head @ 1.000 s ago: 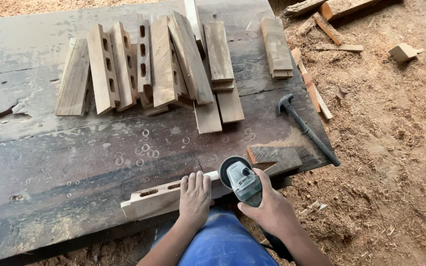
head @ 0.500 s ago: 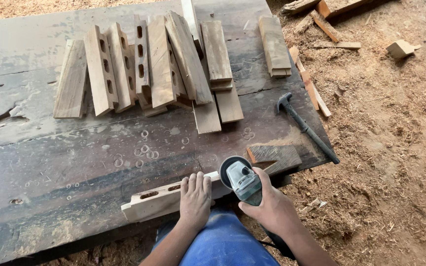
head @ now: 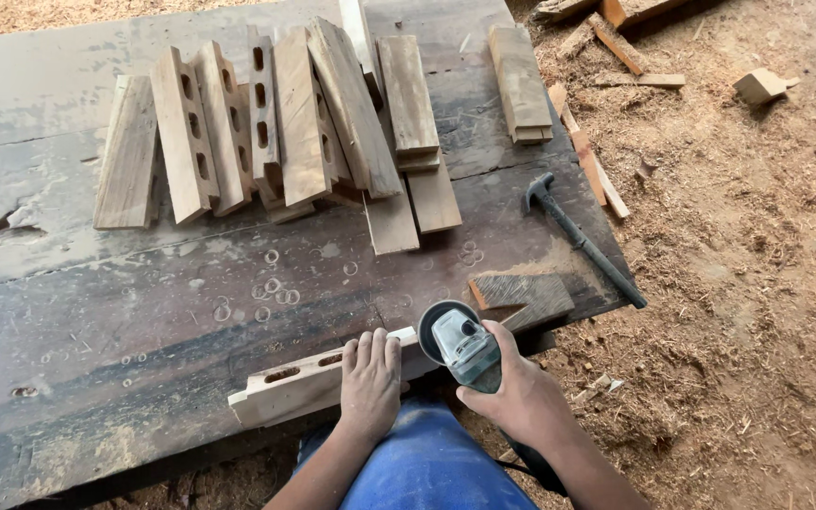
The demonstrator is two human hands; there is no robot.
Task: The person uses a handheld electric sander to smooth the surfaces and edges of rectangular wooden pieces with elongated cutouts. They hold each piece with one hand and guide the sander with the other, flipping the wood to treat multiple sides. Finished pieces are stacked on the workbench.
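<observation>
Landmark: I place everything from the slotted wood piece lying at the near edge of the dark workbench.
Left hand: my left hand lies flat on top of the wood piece, fingers together and pressed down, pinning it.
Right hand: my right hand is just right of the piece, fingers wrapped tight round the body of an angle grinder; its round guard sits at the piece's right end.
Risk, fingers: I judge the disc close to my left fingertips; a small slide of either hand could bring them together.
Risk, kick: the piece is held by palm alone, no clamp, so a snag could throw it off the edge toward my lap.
Risk, cord: a dark cable shows below my right wrist; it could catch my knee.
The piece: pale, long, narrow, two oblong slots visible, left end overhanging the bench edge.
Beyond, right: a grey wedge block, then a black hammer.
Far side: a row of similar wood pieces, several slotted, some stacked.
</observation>
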